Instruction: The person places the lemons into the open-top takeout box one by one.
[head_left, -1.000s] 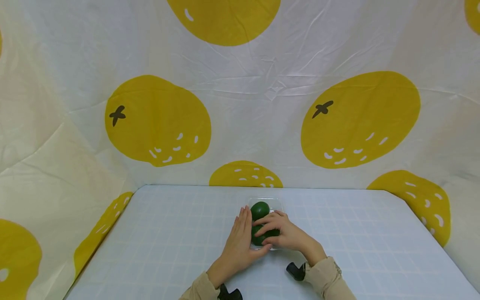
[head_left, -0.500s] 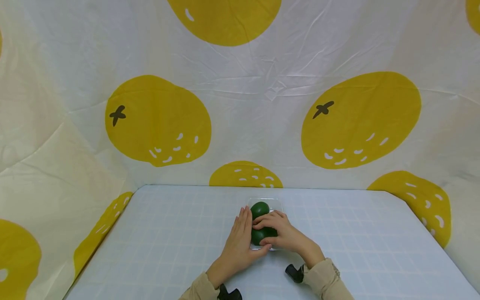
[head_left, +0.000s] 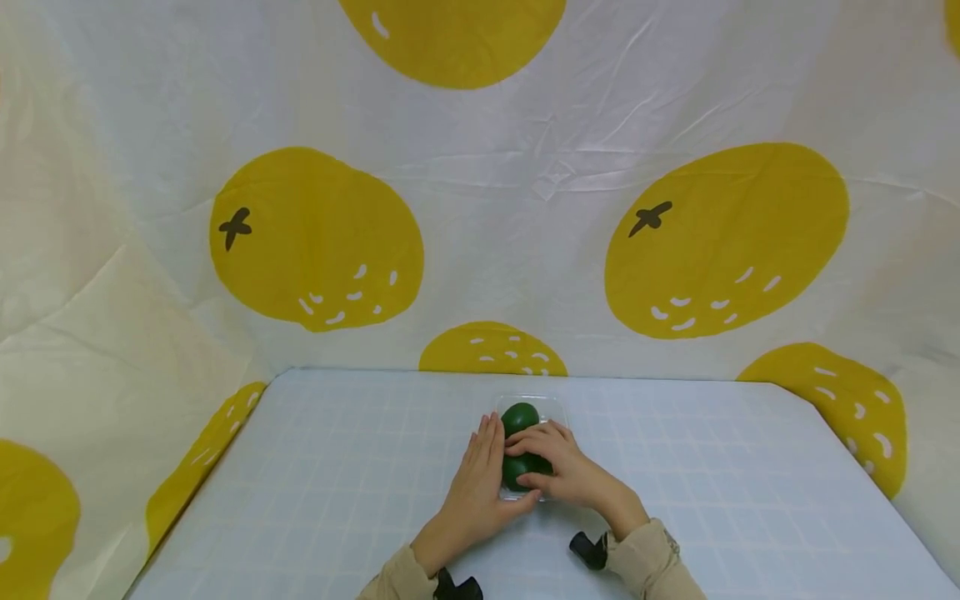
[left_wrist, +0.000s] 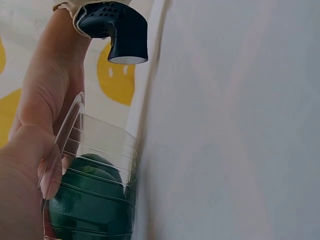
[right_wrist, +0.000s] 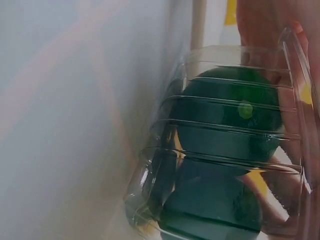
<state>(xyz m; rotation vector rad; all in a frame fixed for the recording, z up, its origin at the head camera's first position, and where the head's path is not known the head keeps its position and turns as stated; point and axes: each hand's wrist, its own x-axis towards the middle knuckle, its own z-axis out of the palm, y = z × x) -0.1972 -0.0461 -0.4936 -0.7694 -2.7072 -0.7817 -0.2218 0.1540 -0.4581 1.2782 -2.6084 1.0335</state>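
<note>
A clear plastic container [head_left: 555, 407] stands on the table with smooth, dark green avocados inside. The far avocado [head_left: 519, 417] sits in its back left corner, uncovered. Another avocado [head_left: 516, 475] lies at the near end, partly under my right hand [head_left: 562, 463]. That hand reaches in from the right, its fingers and thumb curled over an avocado. My left hand [head_left: 472, 492] lies along the container's left wall, fingers straight and together, thumb across the near side. Through the ribbed wall, the right wrist view shows two avocados [right_wrist: 235, 107]; the left wrist view shows the near end's avocado [left_wrist: 90, 205].
A pale checked cloth covers the table [head_left: 360, 467]. Behind and to the left hangs a white curtain [head_left: 510, 250] printed with yellow fruit. Black wrist cameras [head_left: 588, 550] stick out below both sleeves.
My right hand has shifted slightly left and its fingers have drawn in over the near avocado. The left hand and the container have stayed in place.
</note>
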